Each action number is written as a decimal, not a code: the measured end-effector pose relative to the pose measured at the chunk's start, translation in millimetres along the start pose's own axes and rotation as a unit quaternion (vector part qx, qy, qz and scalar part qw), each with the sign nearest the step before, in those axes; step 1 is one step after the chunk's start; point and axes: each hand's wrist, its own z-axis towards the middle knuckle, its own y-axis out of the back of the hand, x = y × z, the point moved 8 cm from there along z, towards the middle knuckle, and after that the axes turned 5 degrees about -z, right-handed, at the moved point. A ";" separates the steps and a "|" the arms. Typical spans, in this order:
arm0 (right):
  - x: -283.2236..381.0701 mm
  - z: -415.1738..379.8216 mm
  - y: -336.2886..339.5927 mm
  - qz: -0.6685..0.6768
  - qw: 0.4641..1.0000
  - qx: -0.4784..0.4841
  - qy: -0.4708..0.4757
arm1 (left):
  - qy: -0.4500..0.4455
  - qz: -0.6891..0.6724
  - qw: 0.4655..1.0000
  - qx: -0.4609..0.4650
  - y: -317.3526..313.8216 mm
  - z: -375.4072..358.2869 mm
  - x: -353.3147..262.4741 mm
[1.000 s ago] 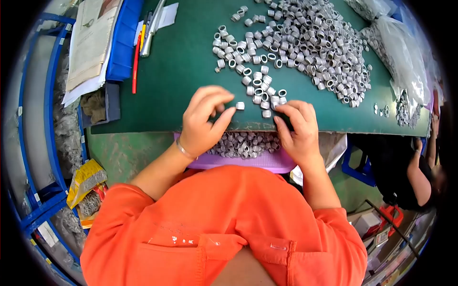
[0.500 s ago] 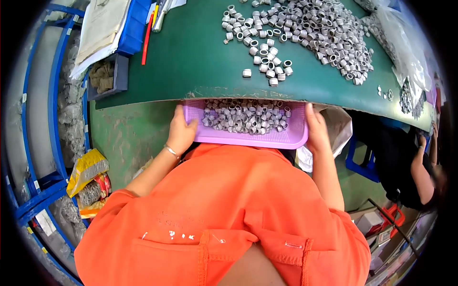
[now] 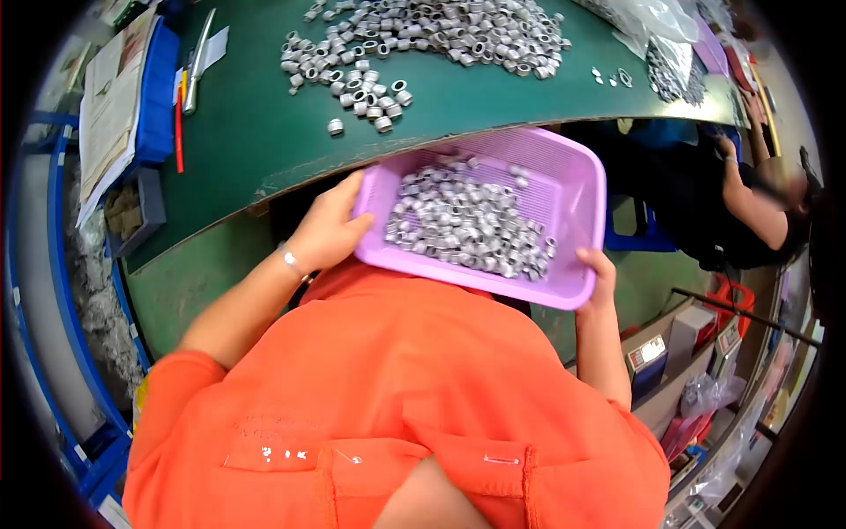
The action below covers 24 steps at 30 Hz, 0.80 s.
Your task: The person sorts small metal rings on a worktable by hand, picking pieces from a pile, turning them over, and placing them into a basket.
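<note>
"How do the fingers hold on?"

"Both hands grasp the purple rectangular plastic basket (image 3: pixel 575 196): the left hand (image 3: pixel 328 231) at its left end, the right hand (image 3: pixel 599 280) at its near right corner."

"Why opposite ends?"

"Presumably to balance the small grey metal rings (image 3: pixel 467 220) inside, heaped mostly towards the left and near side."

"Does the lap carry any weight?"

"I can't tell. The basket sits askew between the orange shirt (image 3: pixel 370 353) and the near edge of the green worktop (image 3: pixel 242 132)."

"And the loose grey rings (image 3: pixel 458 35) up there?"

"Spread across the far side, likely back from the edge so none drop off."
</note>
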 end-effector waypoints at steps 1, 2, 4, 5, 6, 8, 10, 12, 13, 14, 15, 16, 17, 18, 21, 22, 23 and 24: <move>6.4 -11.7 18.8 -0.004 1.000 -0.005 0.029 | 0.008 0.021 0.999 0.042 -15.7 20.4 2.2; 16.1 -28.2 29.6 -0.001 0.997 -0.044 0.063 | -0.013 -0.011 0.997 0.078 -33.3 39.0 -5.2; 25.9 -61.5 52.6 0.003 0.988 -0.099 0.119 | -0.014 0.016 0.989 0.146 -71.3 72.4 -12.4; 31.9 -73.0 65.0 0.001 0.983 -0.109 0.148 | -0.003 0.077 0.982 0.173 -88.5 90.6 -12.7; 36.0 -86.0 79.8 -0.017 0.977 -0.141 0.161 | -0.048 0.082 0.981 0.167 -107.5 108.0 -10.3; 42.4 -104.7 97.4 -0.040 0.968 -0.175 0.173 | -0.131 0.186 0.954 0.197 -155.6 125.7 -2.5; 48.7 -117.3 110.9 -0.054 0.952 -0.229 0.195 | -0.159 0.350 0.887 0.256 -197.2 130.1 10.5; 53.3 -122.1 111.9 -0.071 0.935 -0.280 0.207 | -0.081 0.433 0.830 0.341 -229.2 136.7 48.5; 53.6 -120.7 109.5 -0.076 0.934 -0.282 0.206 | -0.030 0.474 0.792 0.384 -238.7 136.0 63.2; 55.9 -120.6 108.9 -0.081 0.926 -0.298 0.219 | -0.031 0.467 0.795 0.385 -245.5 140.1 69.2; 59.1 -120.1 109.3 -0.086 0.917 -0.313 0.232 | -0.035 0.495 0.754 0.430 -254.5 138.7 77.0; 60.6 -114.5 107.3 -0.091 0.916 -0.316 0.232 | -0.039 0.522 0.710 0.472 -261.1 137.6 84.2; 61.9 -106.3 101.3 -0.099 0.918 -0.304 0.234 | -0.040 0.517 0.712 0.473 -263.7 141.5 86.3; 61.4 -99.7 102.9 -0.106 0.914 -0.313 0.235 | -0.013 0.521 0.722 0.455 -256.8 146.7 85.6; 56.8 -79.5 108.4 -0.139 0.895 -0.335 0.258 | 0.021 0.495 0.798 0.345 -247.2 169.4 113.6; 58.1 -73.3 99.8 -0.172 0.887 -0.335 0.266 | 0.063 0.438 0.835 0.327 -243.6 179.4 122.9; 59.7 -68.6 91.8 -0.207 0.879 -0.334 0.272 | 0.081 0.423 0.843 0.322 -245.9 182.5 131.0; 59.4 -64.7 88.8 -0.228 0.868 -0.337 0.284 | 0.098 0.407 0.851 0.317 -243.4 183.0 129.2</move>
